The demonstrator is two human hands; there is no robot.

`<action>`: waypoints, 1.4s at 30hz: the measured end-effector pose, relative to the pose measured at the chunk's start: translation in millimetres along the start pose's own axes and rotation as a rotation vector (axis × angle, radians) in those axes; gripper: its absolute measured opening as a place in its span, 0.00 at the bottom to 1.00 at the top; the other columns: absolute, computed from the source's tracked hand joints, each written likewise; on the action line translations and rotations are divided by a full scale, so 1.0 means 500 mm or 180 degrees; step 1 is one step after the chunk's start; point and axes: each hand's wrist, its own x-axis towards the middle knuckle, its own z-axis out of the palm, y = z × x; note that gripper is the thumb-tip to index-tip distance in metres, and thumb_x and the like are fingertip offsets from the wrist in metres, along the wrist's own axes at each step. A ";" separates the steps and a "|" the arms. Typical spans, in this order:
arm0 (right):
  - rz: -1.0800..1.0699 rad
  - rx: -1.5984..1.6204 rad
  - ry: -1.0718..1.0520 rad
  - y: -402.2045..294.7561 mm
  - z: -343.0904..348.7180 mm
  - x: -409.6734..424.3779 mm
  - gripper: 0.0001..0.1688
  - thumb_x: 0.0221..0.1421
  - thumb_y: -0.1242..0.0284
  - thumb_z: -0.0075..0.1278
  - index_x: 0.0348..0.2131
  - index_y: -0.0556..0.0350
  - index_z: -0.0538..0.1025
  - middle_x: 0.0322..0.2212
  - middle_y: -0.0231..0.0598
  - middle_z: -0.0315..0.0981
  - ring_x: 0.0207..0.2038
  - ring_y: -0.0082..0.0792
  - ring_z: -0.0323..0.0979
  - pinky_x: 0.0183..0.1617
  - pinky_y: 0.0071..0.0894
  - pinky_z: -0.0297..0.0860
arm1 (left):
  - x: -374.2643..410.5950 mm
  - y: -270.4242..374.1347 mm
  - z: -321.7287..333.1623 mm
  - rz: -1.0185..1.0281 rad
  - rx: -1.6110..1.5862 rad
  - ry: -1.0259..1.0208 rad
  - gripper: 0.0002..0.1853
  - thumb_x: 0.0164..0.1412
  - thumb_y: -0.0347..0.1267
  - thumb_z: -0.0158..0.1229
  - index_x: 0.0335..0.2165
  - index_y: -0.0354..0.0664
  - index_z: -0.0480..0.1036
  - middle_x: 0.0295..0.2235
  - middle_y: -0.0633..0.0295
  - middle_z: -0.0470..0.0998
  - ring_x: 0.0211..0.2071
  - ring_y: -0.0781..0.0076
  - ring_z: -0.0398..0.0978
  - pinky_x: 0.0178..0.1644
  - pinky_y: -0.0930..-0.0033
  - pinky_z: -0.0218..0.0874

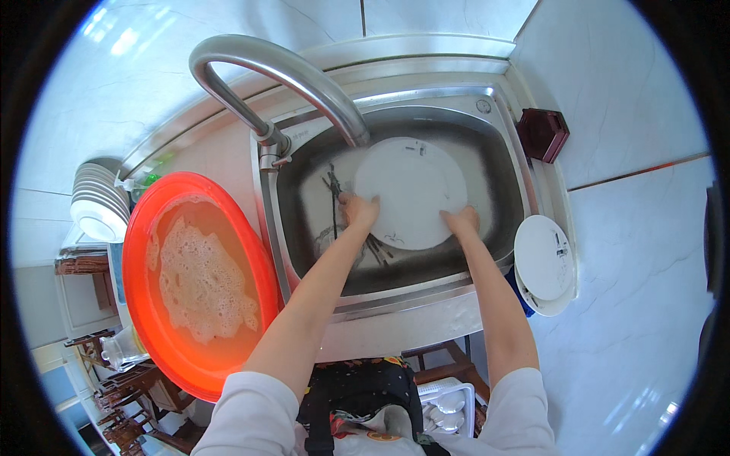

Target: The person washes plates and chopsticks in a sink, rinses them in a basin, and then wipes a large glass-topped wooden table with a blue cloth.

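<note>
Both hands hold a round white plate (408, 194) with small dark printed marks, over the stainless steel sink basin (496, 239). My left hand (359, 211) grips its left rim, the thumb lying on the upper face. At the lower right rim, my right hand (462, 221) holds it with the thumb on top; the other fingers are partly hidden. Dark stick-like shapes (335, 199) show in the basin by my left hand; I cannot tell whether they are chopsticks or a printed pattern. The metal faucet's spout (355, 132) ends close to the plate's upper left rim.
A red-orange basin (197, 385) of cloudy, foamy water stands left of the sink. Stacked white dishes (100, 199) are beyond it. More white plates (544, 256) lie at the sink's right edge, below a dark red hexagonal box (542, 135). A white basket (469, 393) holds spoons below the counter.
</note>
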 end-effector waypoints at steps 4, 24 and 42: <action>-0.0034 0.0817 -0.0113 0.063 -0.001 0.013 0.33 0.37 0.60 0.62 0.39 0.69 0.76 0.39 0.59 0.75 0.44 0.50 0.74 0.49 0.41 0.68 | 0.005 0.001 0.000 -0.0431 -0.0593 -0.0130 0.39 0.56 0.50 0.51 0.51 0.21 0.58 0.52 0.33 0.63 0.54 0.38 0.62 0.57 0.51 0.56; -0.0083 0.2868 -0.0389 -0.029 -0.093 -0.159 0.19 0.48 0.71 0.54 0.40 0.64 0.71 0.27 0.39 0.73 0.21 0.27 0.68 0.16 0.26 0.59 | 0.061 -0.034 0.038 -0.0374 -0.0187 -0.0230 0.51 0.46 0.57 0.60 0.55 0.26 0.56 0.54 0.37 0.64 0.56 0.47 0.62 0.60 0.58 0.53; 0.0702 0.2540 0.0714 0.038 0.036 0.011 0.40 0.39 0.67 0.65 0.47 0.76 0.68 0.47 0.61 0.67 0.46 0.46 0.70 0.49 0.40 0.69 | 0.018 -0.009 0.021 -0.0434 -0.3015 -0.1355 0.30 0.50 0.34 0.64 0.47 0.24 0.66 0.42 0.45 0.75 0.41 0.55 0.76 0.44 0.56 0.70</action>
